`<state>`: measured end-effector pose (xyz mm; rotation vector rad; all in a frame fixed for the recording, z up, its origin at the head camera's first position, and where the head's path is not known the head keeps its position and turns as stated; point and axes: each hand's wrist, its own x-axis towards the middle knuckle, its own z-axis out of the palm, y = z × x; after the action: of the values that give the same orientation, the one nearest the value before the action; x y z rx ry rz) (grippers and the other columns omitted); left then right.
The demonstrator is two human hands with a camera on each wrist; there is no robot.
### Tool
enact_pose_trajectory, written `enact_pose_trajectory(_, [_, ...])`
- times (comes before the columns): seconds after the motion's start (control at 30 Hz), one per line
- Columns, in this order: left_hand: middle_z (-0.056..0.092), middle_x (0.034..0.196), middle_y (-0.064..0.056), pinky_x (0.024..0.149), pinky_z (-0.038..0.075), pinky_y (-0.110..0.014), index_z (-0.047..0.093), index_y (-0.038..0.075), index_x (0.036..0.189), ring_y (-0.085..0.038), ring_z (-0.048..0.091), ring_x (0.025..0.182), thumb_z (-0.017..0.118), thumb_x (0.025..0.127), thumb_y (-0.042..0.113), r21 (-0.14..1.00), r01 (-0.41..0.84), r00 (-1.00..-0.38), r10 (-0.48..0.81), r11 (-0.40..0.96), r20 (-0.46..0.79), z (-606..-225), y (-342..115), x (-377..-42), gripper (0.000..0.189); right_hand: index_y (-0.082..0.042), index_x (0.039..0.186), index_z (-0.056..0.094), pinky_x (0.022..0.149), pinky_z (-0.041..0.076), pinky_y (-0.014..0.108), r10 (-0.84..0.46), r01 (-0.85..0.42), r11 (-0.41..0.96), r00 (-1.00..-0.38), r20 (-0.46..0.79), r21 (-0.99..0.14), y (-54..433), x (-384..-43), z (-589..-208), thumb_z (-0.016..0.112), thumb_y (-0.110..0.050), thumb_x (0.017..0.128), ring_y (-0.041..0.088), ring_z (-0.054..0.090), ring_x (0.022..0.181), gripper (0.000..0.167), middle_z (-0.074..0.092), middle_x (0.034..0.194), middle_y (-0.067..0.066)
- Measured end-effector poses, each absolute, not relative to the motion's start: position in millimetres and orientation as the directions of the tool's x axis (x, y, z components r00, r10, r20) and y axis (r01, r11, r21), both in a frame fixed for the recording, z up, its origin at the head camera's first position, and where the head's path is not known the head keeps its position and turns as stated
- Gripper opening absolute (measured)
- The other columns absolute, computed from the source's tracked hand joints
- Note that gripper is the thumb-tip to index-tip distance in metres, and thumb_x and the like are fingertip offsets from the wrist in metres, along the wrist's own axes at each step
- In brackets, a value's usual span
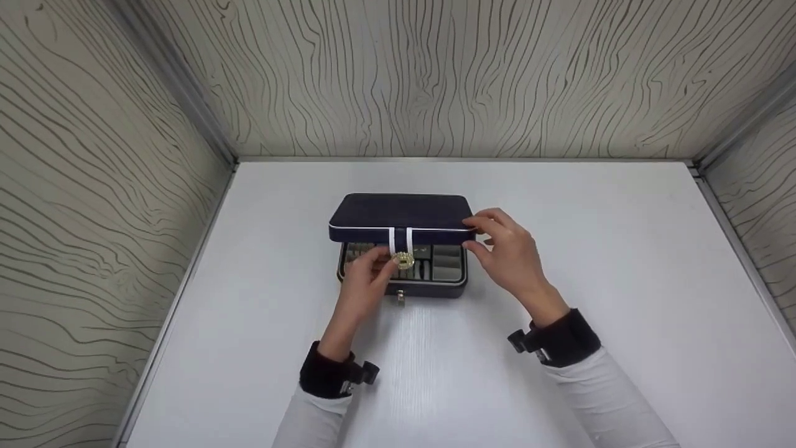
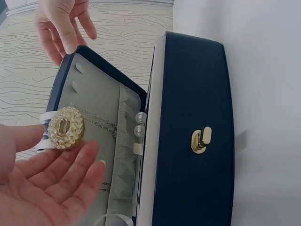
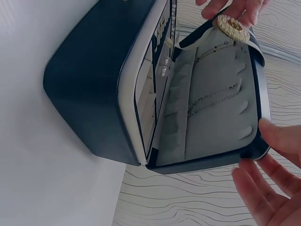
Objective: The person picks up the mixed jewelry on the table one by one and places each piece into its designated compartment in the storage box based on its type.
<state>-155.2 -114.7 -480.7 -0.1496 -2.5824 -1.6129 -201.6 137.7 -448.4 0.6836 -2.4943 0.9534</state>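
A dark blue jewelry box (image 1: 429,290) stands on the white table with its lid (image 1: 398,211) partly raised. On the lid's white-edged strap (image 1: 409,239) sits a round, gold beaded clasp (image 2: 66,127). My left hand (image 1: 364,283) pinches this clasp between thumb and fingers at the lid's front edge. At the lid's right front corner, my right hand (image 1: 510,255) grips the rim, thumb on one side and fingers on the other. Thin necklaces (image 3: 211,101) hang against the grey lining inside the lid. Two pearl earrings (image 2: 139,125) show in the base, most of which the lid hides from above.
A gold turn-lock post (image 2: 201,140) juts from the front of the base. The white table (image 1: 280,249) spreads out around the box. Wood-patterned panels (image 1: 423,81) enclose the table at the back and sides.
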Motion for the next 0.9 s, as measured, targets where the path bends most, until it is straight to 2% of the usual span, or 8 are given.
enact_pose_trajectory(0.1, [0.070, 0.093, -0.009, 0.075, 0.055, -0.031, 0.068, -0.003, 0.106, -0.019, 0.066, 0.083, 0.064, 0.095, 0.013, 0.884, 0.135, -0.991, 0.056, 0.447, 0.123, -483, -119, -151, 0.020, -0.006, 0.113, 0.071, 0.070, 0.057, 0.033, -0.353, -0.570, 0.659, -0.810, 0.468, -0.490, 140, -200, -450, 0.083, -0.003, 0.077, 0.021, 0.067, 0.091, 0.038, 0.062, 0.115, 0.007])
enact_pose_trajectory(0.27, [0.070, 0.088, -0.007, 0.071, 0.055, -0.030, 0.070, -0.004, 0.101, -0.017, 0.065, 0.078, 0.068, 0.092, 0.013, 0.862, 0.117, -0.992, 0.095, 0.493, 0.081, -490, -126, -143, 0.019, -0.009, 0.117, 0.070, 0.068, 0.055, 0.037, -0.422, -0.584, 0.683, -0.806, 0.416, -0.439, 142, -199, -455, 0.086, -0.007, 0.074, 0.024, 0.067, 0.090, 0.046, 0.061, 0.120, 0.006])
enact_pose_trajectory(0.57, [0.067, 0.077, 0.001, 0.059, 0.049, -0.027, 0.074, 0.005, 0.088, -0.009, 0.056, 0.065, 0.070, 0.090, 0.010, 0.741, 0.170, -0.979, 0.194, 0.650, 0.054, -499, -128, -136, 0.007, -0.013, 0.108, 0.072, 0.059, 0.053, 0.038, -0.468, -0.586, 0.742, -0.801, 0.374, -0.326, 139, -193, -470, 0.090, -0.007, 0.064, 0.025, 0.065, 0.079, 0.048, 0.062, 0.116, 0.002])
enact_pose_trajectory(0.73, [0.061, 0.069, 0.005, 0.052, 0.045, -0.025, 0.073, 0.009, 0.080, -0.008, 0.051, 0.058, 0.071, 0.088, 0.009, 0.713, 0.137, -0.979, 0.202, 0.687, -0.007, -505, -129, -135, 0.008, -0.013, 0.109, 0.072, 0.062, 0.053, 0.040, -0.473, -0.579, 0.748, -0.808, 0.353, -0.324, 138, -192, -479, 0.091, -0.007, 0.062, 0.026, 0.066, 0.085, 0.052, 0.062, 0.116, 0.003])
enact_pose_trajectory(0.9, [0.061, 0.067, 0.007, 0.051, 0.044, -0.025, 0.073, 0.009, 0.077, -0.007, 0.050, 0.056, 0.072, 0.086, 0.008, 0.719, 0.109, -0.978, 0.203, 0.687, -0.045, -510, -130, -134, 0.009, -0.016, 0.113, 0.072, 0.068, 0.055, 0.042, -0.475, -0.557, 0.762, -0.828, 0.298, -0.332, 137, -191, -483, 0.091, -0.009, 0.063, 0.027, 0.065, 0.096, 0.054, 0.062, 0.118, 0.003])
